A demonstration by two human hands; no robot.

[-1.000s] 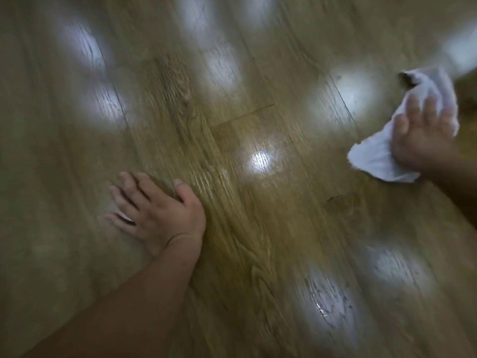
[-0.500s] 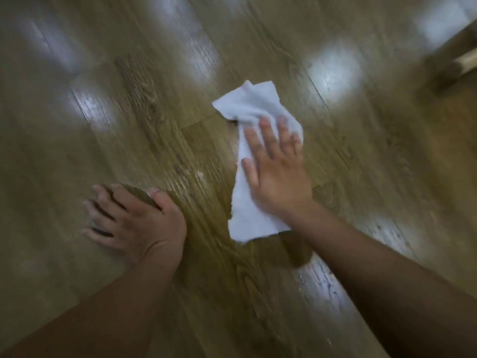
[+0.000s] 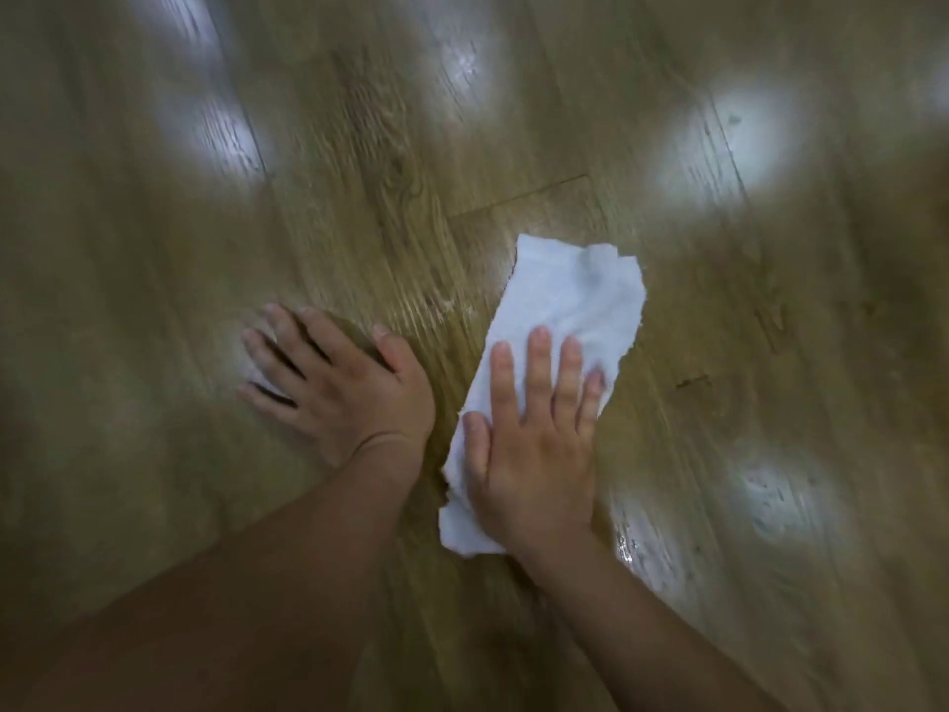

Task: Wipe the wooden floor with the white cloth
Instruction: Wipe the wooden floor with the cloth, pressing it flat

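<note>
Swept leftward, the white cloth [image 3: 570,321] now lies just beside the left hand [image 3: 349,388], which braces spread-fingered on the wooden floor [image 3: 770,352]. Right hand [image 3: 534,454] presses flat, fingers straight; keep even pressure so cloth beyond the fingertips doesn't bunch.

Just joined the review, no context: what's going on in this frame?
A person is wiping a wooden floor by hand. The right hand presses flat on the white cloth, fingers straight, with the cloth laid out long on the boards. The left hand lies flat on bare floor close beside it, fingers spread, probably bracing. Neither of the hands grips anything.
</note>
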